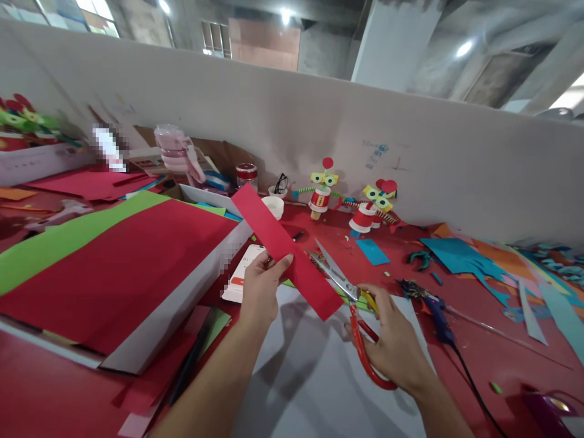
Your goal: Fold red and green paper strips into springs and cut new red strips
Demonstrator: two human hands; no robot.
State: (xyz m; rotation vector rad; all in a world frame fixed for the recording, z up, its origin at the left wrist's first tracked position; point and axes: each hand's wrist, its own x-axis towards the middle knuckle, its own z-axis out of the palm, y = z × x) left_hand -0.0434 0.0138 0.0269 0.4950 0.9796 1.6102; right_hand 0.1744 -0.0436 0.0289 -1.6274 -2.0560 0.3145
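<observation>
My left hand (267, 283) pinches a long strip of red paper (285, 249) between thumb and fingers, tilted from upper left to lower right. In my right hand (387, 340) is a pair of scissors (344, 286) with red handles, the blades apart and pointing up and left. The blades lie close beside the strip's right edge; whether they touch it I cannot tell. Beneath both hands is a large white sheet (314, 389). A phone (237, 277) with a lit screen lies by my left wrist.
A white box (150, 328) bearing red and green paper stands left. Paper-cup figures (320, 198) stand against the pale partition (274, 115). To the right are a glue gun (438, 319) with its cord, teal pliers (420, 260) and blue paper scraps (460, 258).
</observation>
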